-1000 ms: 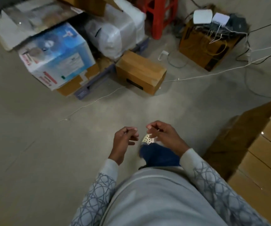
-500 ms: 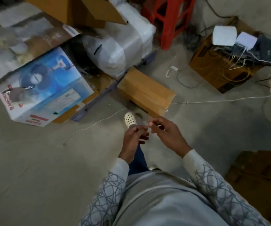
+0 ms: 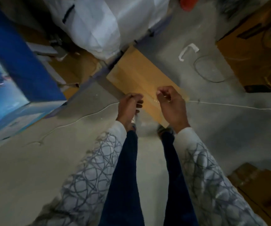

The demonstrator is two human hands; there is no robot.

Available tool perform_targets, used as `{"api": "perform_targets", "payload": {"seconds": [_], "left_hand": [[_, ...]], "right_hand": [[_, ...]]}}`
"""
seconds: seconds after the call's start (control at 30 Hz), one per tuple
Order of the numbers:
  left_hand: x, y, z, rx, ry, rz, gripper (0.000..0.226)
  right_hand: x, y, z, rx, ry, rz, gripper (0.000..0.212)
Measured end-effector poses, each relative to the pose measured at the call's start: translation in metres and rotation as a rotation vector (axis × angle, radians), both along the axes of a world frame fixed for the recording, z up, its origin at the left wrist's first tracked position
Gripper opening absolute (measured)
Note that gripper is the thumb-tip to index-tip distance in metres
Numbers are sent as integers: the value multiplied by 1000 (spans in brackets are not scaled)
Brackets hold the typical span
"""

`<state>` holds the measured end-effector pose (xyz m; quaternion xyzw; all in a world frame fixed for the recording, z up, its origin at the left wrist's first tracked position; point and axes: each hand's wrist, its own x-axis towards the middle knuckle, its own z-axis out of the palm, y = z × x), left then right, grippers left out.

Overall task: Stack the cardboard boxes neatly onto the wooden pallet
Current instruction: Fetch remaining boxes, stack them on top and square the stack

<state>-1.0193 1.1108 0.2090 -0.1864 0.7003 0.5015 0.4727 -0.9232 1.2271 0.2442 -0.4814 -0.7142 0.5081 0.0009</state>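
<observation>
Tan cardboard box, seemingly taped, lies flat.

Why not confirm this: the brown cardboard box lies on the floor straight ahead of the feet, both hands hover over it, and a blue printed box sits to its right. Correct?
One detail is off. In the head view the blue printed box sits to the left of the brown cardboard box, not its right. The rest holds: the box lies on the floor ahead of the feet, with the left hand and right hand over it.

Single head view, steeply downward, close over floor and legs
</observation>
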Motion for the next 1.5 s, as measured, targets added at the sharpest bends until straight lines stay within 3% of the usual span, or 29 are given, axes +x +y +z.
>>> {"api": "perform_targets", "payload": {"seconds": [0.07, 0.17, 0.27, 0.33, 0.47, 0.53, 0.6, 0.7, 0.8, 1.0, 1.27, 1.37, 1.5], "left_hand": [[-9, 24, -73, -59, -30, 69, 17], [-8, 37, -214, -254, -77, 75, 59], [6, 36, -304, -447, -113, 49, 93], [14, 41, -325, -461, -187, 214, 86], [22, 53, -366, -290, -254, 453, 35], [18, 60, -366, -244, -259, 503, 24], [17, 64, -354, -202, -263, 521, 29], [12, 68, -317, -203, -169, 501, 66], [0, 75, -242, -170, -51, 395, 63], [0, 99, -35, -240, 321, -170, 99], [64, 105, 191, -79, 640, -765, 89], [121, 96, 261, 76, 877, -964, 84], [233, 45, 334, 358, 1208, -1322, 82]], "right_hand": [[-26, 32, -91, 45, -67, 30, 21], [-50, 68, -230, 111, -210, 119, 36], [-61, 89, -332, 193, -379, 204, 55], [-64, 104, -378, 277, -429, 228, 72], [-71, 136, -427, 244, -508, 286, 116], [-75, 146, -427, 231, -560, 320, 123], [-73, 148, -410, 196, -586, 277, 122], [-52, 144, -362, 138, -586, 106, 122], [-23, 130, -276, 89, -571, -124, 119], [52, 63, -60, 12, -441, -633, 114], [129, -41, 165, -101, -207, -1323, 122], [176, -92, 213, -234, -20, -1593, 116], [244, -201, 220, -459, 442, -1876, 133]]}}
